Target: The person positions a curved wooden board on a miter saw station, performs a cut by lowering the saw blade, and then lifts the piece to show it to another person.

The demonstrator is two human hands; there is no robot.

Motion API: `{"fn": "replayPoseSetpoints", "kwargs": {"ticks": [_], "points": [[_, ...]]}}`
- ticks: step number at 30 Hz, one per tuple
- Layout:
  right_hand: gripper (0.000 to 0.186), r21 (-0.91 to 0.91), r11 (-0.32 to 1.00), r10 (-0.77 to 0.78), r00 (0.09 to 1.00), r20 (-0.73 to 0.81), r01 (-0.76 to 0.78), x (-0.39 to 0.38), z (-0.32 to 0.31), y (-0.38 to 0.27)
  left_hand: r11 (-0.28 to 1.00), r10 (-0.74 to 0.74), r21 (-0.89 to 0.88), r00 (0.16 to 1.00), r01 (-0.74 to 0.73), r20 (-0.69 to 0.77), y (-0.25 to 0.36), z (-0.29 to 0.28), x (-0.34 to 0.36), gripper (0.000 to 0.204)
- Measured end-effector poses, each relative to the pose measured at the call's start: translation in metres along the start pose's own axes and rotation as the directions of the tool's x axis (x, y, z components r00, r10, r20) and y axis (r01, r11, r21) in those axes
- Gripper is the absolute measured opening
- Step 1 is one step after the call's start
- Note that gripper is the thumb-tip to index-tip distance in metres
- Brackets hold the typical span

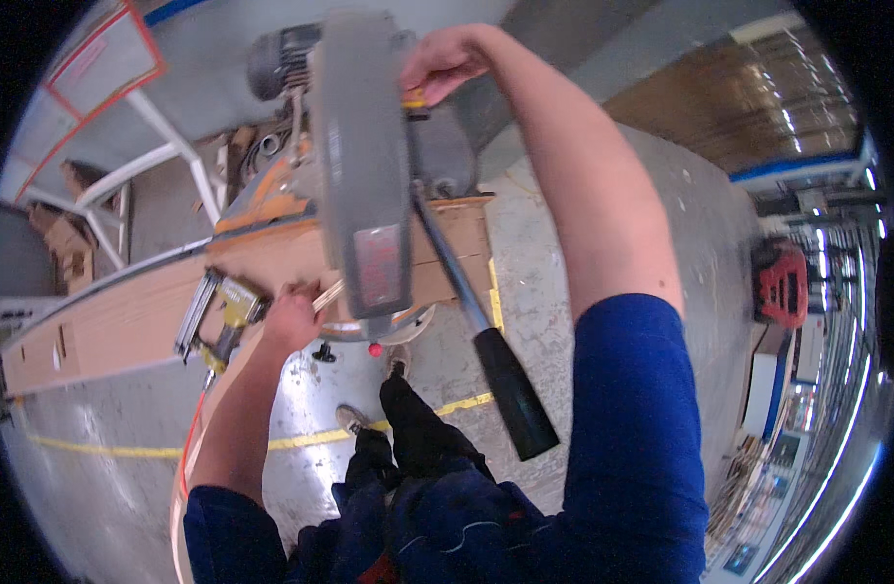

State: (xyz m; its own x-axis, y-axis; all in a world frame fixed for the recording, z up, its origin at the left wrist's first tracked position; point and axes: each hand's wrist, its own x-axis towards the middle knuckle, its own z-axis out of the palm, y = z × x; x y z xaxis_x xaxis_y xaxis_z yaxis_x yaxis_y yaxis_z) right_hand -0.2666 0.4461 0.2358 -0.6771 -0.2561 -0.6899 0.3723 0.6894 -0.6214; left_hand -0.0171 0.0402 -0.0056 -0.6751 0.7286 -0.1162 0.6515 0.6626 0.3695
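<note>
A large chop saw with a grey blade guard (362,165) stands in front of me. My left hand (293,319) is closed around a pale wooden strip (327,295) at the saw's table, left of the guard. One strip end points toward the guard. My right hand (447,63) reaches to the far right side of the saw head, its fingers bent and slightly blurred at a small yellow switch part (414,97). The saw's long lever with a black grip (517,394) slants down toward me, with neither hand on it.
A nail gun (223,311) with an orange hose (191,438) lies on the long wooden bench (116,326), left of my left hand. A white metal frame (155,156) stands behind the bench. Yellow tape (310,438) marks the floor. A red machine (783,284) stands far right.
</note>
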Motion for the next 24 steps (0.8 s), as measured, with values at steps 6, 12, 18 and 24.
{"fn": "replayPoseSetpoints", "kwargs": {"ticks": [6, 12, 18, 24], "points": [[0.019, 0.006, 0.99, -0.143, 0.989, -0.033, 0.144, 0.012, -0.069, 0.045, 0.977, -0.193, -0.095, 0.981, 0.191, -0.011, 0.014, -0.012, -0.006, 0.04], [0.021, 0.086, 0.996, -0.025, 0.988, -0.155, 0.039, 0.011, -0.079, 0.05, 0.963, -0.236, -0.098, 0.962, 0.25, 0.134, 0.018, -0.027, -0.005, 0.049], [0.03, 0.051, 0.989, -0.127, 0.97, -0.209, 0.141, 0.022, -0.087, 0.04, 0.973, -0.207, -0.091, 0.976, 0.212, 0.063, 0.015, -0.02, -0.006, 0.049], [0.031, -0.672, 0.741, -0.447, 0.743, -0.497, -0.004, -0.112, 0.054, -0.011, 0.97, -0.215, -0.086, 0.967, 0.228, 0.134, 0.013, -0.017, -0.005, 0.049]]}}
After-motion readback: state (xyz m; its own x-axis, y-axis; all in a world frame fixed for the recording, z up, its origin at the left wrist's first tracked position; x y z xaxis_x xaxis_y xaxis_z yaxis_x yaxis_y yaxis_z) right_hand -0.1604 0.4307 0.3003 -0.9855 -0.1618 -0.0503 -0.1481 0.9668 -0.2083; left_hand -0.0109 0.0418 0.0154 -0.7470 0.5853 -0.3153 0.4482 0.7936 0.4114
